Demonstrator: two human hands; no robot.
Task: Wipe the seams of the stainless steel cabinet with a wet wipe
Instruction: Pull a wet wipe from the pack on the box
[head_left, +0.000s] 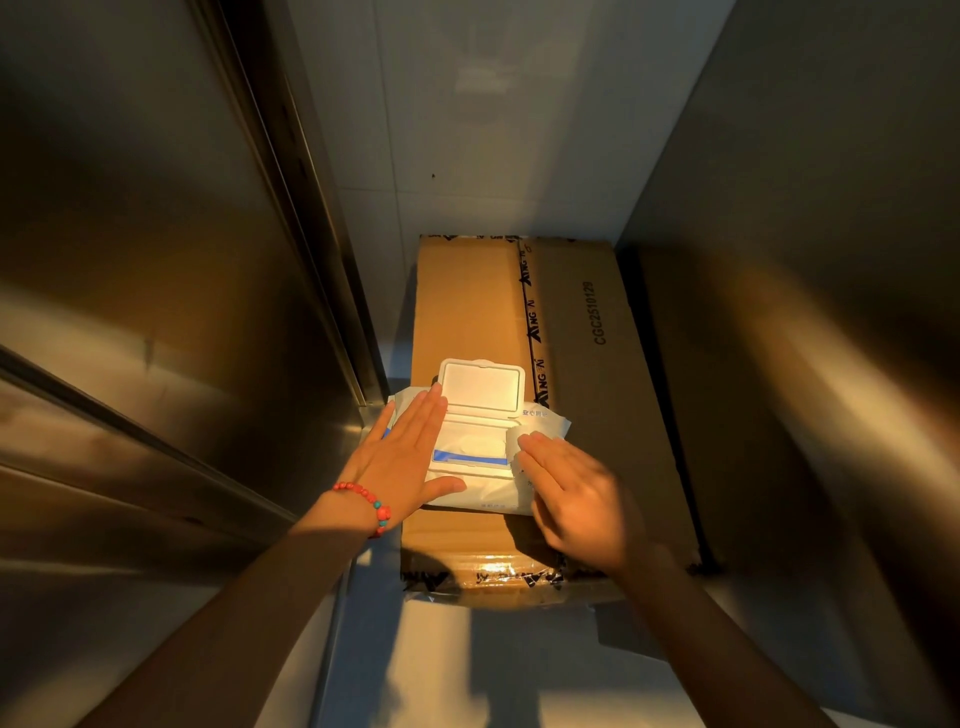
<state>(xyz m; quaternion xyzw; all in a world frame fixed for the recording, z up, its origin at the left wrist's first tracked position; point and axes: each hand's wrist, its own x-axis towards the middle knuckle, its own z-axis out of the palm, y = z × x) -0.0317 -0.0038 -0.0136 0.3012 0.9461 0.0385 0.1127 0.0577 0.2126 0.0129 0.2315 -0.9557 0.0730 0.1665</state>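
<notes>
A white wet wipe pack (485, 486) lies on a cardboard box, its flip lid (482, 385) standing open. My left hand (402, 457), with a red bead bracelet on the wrist, rests flat on the pack's left side, fingers straight. My right hand (576, 493) lies over the pack's right end. A bit of white wipe (515, 436) shows at its fingertips; whether the fingers pinch it is unclear. The stainless steel cabinet (156, 291) stands on the left, with a vertical seam (306, 223) along its edge.
The cardboard box (571, 332) with black printed tape sits on the floor between the cabinet and another steel panel (810, 260) on the right. A white tiled wall (467, 130) is behind. Pale floor (467, 665) shows below the box.
</notes>
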